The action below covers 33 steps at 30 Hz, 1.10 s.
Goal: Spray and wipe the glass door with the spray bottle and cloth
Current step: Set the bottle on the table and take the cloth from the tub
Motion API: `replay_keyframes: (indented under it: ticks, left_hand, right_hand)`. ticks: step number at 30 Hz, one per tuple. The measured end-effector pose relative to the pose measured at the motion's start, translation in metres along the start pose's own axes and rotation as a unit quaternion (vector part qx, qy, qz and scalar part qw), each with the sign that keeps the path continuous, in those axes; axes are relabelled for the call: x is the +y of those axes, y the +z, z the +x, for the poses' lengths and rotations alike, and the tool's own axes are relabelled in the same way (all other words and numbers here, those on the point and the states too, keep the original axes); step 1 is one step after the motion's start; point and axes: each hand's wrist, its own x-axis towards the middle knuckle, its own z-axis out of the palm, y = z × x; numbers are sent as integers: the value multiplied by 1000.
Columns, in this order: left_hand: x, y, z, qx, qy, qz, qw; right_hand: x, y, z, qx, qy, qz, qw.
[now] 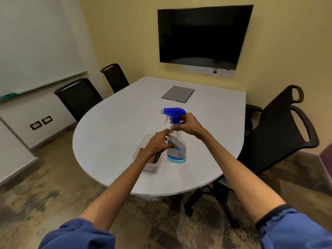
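A clear spray bottle (pixel 177 151) with a blue trigger head and a little blue liquid stands upright on the white table (pixel 115 133). My right hand (pixel 188 125) is closed around the bottle's neck, just under the blue head. My left hand (pixel 159 143) lies against the bottle's left side with fingers spread, holding nothing firmly. Under my left wrist stands a small translucent container (pixel 152 167) with something dark red and black inside; whether that is the cloth I cannot tell. No glass door is in view.
Black chairs stand at the far left (pixel 79 96), (pixel 115 77) and at the right (pixel 280 133) of the table. A black screen (pixel 203 35) hangs on the yellow wall. A grey hatch (pixel 177 94) is set into the tabletop. A whiteboard (pixel 36 42) is at left.
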Motion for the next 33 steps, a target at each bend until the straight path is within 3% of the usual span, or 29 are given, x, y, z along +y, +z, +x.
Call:
replay_keyframes:
  ticks: [14,33]
  left_hand:
    - [-59,17,185,-37,-6,-3,999]
    - [-107,87,242,-55,-139,-87,985]
  right_hand:
    - [88,0,141,81,120,25,989]
    - [191,33,190,75,230,50,969]
